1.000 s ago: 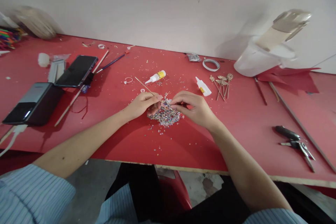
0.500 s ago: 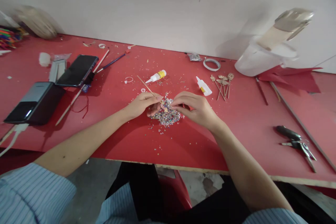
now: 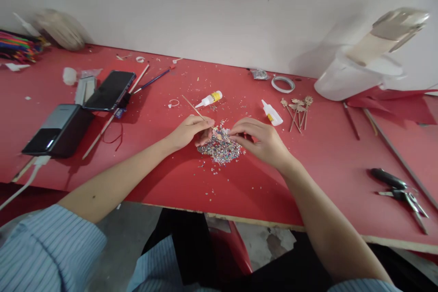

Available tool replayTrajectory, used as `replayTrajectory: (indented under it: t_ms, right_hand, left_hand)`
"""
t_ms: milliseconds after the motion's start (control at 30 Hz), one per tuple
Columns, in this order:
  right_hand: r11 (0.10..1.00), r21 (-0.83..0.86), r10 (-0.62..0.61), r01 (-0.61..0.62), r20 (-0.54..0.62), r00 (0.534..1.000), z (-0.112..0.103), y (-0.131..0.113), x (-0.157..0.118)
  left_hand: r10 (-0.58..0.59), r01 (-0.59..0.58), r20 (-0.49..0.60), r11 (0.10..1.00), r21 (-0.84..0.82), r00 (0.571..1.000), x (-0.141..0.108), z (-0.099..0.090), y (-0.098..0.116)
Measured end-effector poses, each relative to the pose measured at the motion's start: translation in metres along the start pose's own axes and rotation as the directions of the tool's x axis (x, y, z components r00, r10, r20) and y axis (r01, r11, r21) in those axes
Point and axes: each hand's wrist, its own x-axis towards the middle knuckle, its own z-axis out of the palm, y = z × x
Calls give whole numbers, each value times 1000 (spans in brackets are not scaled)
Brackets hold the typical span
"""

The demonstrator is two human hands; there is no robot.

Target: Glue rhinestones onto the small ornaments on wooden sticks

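Note:
My left hand (image 3: 191, 132) is closed on a thin wooden stick (image 3: 193, 106), which slants up and left out of its fingers. A small pale wooden shape at the stick's lower end shows beside the fingertips. Under both hands lies a heap of small shiny rhinestones (image 3: 222, 151). Thumb and fingertips of my right hand (image 3: 262, 141) are pinched together close to that wooden shape; whatever is between them is too small to make out. Beyond the hands lie a yellow-labelled glue bottle (image 3: 211, 99) and a second white bottle (image 3: 272, 113). Several sticks with flower-shaped wooden tops (image 3: 299, 106) rest to the right.
On the left of the red table (image 3: 164, 173) are a power bank (image 3: 58, 130), a phone (image 3: 110, 90) and a paintbrush (image 3: 152, 80). A tape roll (image 3: 283, 84), white bucket (image 3: 356, 77) and keys (image 3: 404, 196) are farther right.
The whole view has shifted, so the table's things appear a little farther right. Both hands keep nearly the same pose over the rhinestones, the stick still in my left hand.

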Motion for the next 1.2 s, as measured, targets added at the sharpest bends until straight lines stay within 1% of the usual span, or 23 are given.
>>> replayTrajectory:
  t_ms: [167, 300, 400, 533, 700, 800, 867, 967, 1033, 1100, 1200]
  right_hand:
    - [997, 5, 80, -80, -20, 997, -2, 7, 1]
    - [991, -2, 130, -131, 56, 990, -4, 15, 0]
    - [992, -1, 126, -127, 132, 983, -5, 18, -1]
    - [993, 20, 107, -114, 221, 969, -4, 14, -2]
    - [992, 71, 73, -100, 319, 945, 2, 5, -1]
    - [995, 70, 45, -77, 378, 925, 5, 4, -1]
    - [996, 28, 66, -82, 375, 925, 4, 6, -1]
    - [992, -26, 129, -127, 290, 948, 0, 11, -2]
    - [990, -10, 142, -144, 255, 956, -3, 12, -2]
    - [991, 37, 112, -129, 294, 949, -2, 11, -2]
    - [993, 72, 60, -95, 383, 922, 1, 9, -2]
  left_hand:
    - [-9, 8, -48, 1000, -30, 999, 1, -4, -3]
    - [-8, 6, -67, 1000, -24, 998, 2, -6, -5]
    - [-9, 9, -58, 1000, -5, 998, 1, -7, -5]
    - [-6, 7, -49, 1000, 16, 999, 1, -9, -7]
    - [14, -12, -80, 1000, 16, 997, 2, -12, -8]
    - [9, -7, -87, 1000, 23, 996, 2, -11, -8]
    - [5, -2, -79, 1000, 28, 997, 2, -10, -8]
    - [3, -2, -61, 1000, 26, 998, 2, -9, -8]
    - [9, -8, -56, 1000, 19, 998, 2, -8, -8]
    - [17, -16, -54, 1000, 18, 998, 2, -8, -8]
    - [22, -21, -52, 999, 28, 998, 2, -8, -8]
